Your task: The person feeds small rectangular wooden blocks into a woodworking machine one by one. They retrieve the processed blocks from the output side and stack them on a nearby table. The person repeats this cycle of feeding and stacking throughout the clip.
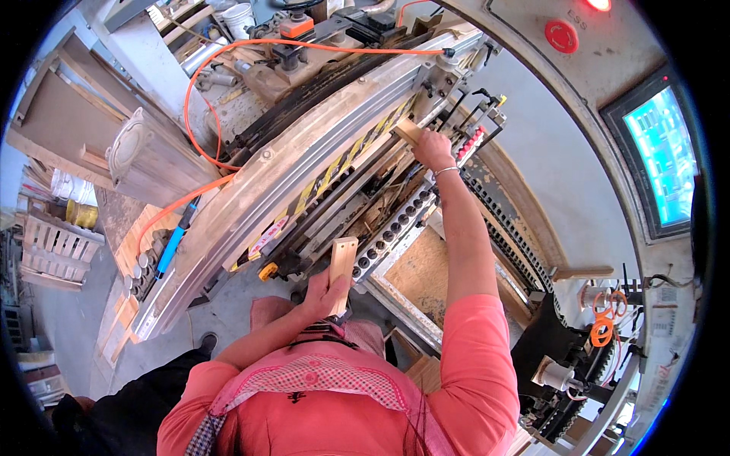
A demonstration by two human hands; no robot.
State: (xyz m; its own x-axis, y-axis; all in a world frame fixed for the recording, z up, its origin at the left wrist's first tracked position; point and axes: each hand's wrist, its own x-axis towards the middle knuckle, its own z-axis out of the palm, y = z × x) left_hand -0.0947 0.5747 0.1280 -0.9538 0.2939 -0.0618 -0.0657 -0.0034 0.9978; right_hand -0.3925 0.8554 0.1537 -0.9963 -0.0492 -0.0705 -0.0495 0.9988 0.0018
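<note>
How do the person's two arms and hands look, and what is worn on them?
Both arms have short, coral-pink sleeves, and the forearms are uncovered. The right hand has a thin, light-coloured band at its wrist. The left hand, too, wears no glove.

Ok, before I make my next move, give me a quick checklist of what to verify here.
1. Left hand gripping its wooden block: ok.
2. Right hand holding the other wooden block: ok.
3. Right wrist free of jewelry: not ok, a bracelet is on it.
4. Orange hose clear of both hands: ok.
5. Monitor lit: ok.
6. Red push button pressed or released: cannot tell.
</note>
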